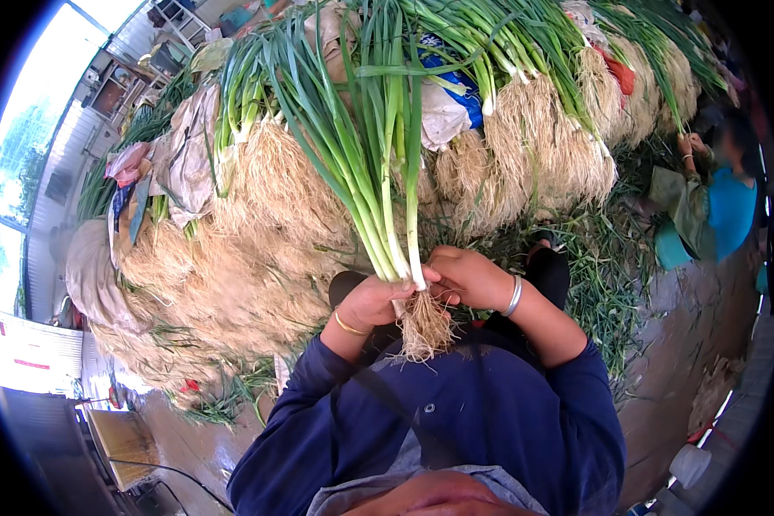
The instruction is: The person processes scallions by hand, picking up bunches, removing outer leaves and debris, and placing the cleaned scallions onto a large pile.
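Observation:
I hold a small bunch of green onions (378, 172) upright in front of me, white stems low and long green leaves fanning upward. My left hand (371, 301) grips the bunch at the white stems just above the pale tangled roots (425, 328), which hang down over my blue sleeves. A thin gold bangle circles my left wrist. My right hand (470, 277), with a silver bangle at the wrist, pinches the outer stem of the same bunch at its base.
A large heap of green onions (258, 206) with roots facing me fills the ground ahead, with cloth and sacks between bundles. Green trimmings (606, 275) litter the floor to the right. Another person in a teal top (722, 206) works at the far right.

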### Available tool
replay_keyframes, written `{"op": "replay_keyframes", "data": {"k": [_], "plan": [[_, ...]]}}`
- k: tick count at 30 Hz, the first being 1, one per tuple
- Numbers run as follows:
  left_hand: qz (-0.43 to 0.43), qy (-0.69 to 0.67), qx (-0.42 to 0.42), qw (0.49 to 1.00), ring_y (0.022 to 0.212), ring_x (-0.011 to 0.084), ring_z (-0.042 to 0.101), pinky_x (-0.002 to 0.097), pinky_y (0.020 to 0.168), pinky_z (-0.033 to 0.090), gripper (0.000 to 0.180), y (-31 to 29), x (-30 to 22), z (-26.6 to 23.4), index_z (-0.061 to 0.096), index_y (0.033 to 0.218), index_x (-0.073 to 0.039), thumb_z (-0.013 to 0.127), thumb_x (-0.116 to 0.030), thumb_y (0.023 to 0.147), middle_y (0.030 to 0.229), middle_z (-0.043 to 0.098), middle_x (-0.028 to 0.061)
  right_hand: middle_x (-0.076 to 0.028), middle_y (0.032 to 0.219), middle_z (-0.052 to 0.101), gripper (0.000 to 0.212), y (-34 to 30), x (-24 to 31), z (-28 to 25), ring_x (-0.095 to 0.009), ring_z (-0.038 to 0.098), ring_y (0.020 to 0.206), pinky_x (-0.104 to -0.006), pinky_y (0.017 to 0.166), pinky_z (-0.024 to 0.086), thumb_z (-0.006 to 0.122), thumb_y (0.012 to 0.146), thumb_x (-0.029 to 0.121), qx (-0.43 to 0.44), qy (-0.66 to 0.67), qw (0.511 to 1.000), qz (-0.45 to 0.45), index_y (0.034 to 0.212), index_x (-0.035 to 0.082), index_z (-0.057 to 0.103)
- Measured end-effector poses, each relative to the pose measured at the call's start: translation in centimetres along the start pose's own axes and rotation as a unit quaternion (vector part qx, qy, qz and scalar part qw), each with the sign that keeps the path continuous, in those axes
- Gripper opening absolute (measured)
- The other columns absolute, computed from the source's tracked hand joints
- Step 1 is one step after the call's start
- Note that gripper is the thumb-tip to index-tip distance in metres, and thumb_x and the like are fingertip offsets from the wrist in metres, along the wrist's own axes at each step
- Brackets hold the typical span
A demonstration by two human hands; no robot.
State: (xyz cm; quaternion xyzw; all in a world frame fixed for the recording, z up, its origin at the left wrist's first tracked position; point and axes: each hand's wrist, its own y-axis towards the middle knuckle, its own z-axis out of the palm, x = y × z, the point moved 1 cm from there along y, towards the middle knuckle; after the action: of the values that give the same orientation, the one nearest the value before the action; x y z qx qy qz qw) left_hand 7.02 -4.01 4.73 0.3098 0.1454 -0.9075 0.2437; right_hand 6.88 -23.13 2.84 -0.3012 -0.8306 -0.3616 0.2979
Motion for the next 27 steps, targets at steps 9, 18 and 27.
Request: {"op": "replay_keyframes", "data": {"k": [9, 18, 27], "plan": [[0.095, -0.111, 0.111, 0.983, 0.084, 0.0252, 0.056, 0.0384, 0.075, 0.047, 0.031, -1.6, -20.1, 1.4, 0.053, 0.108, -0.001, 0.061, -0.019, 0.083, 0.107, 0.054, 0.0182, -0.011, 0.089, 0.059, 0.023, -5.5, -5.6, 2.6, -0.031, 0.061, 0.080, -0.0407, 0.065, 0.049, 0.058, 0.076, 0.008, -0.022, -0.237, 0.955, 0.178, 0.099, 0.005, 0.057], [0.329, -0.001, 0.057, 0.943, 0.056, 0.0092, 0.045, 0.0236, 0.053, 0.039, 0.024, 1.0, -29.0, 9.1, 0.051, 0.103, 0.007, 0.050, -0.005, 0.083, 0.081, 0.056, 0.0042, -0.016, 0.087, 0.063, 0.030, 0.8, -2.1, -4.4, -0.033, 0.062, 0.067, -0.0421, 0.058, 0.051, 0.057, 0.084, 0.015, -0.235, -0.351, 0.905, 0.048, 0.113, 0.009, 0.055], [0.215, 0.065, -0.138, 0.965, 0.082, 0.0258, 0.063, 0.0368, 0.076, 0.053, 0.010, 4.4, -6.5, -1.8, 0.058, 0.085, -0.003, 0.060, -0.013, 0.085, 0.094, 0.065, 0.0139, -0.023, 0.077, 0.062, 0.032, 8.9, -6.2, -12.2, -0.037, 0.063, 0.074, -0.0462, 0.068, 0.050, 0.054, 0.084, 0.023, -0.286, -0.244, 0.862, 0.341, 0.101, -0.002, 0.046]]}}
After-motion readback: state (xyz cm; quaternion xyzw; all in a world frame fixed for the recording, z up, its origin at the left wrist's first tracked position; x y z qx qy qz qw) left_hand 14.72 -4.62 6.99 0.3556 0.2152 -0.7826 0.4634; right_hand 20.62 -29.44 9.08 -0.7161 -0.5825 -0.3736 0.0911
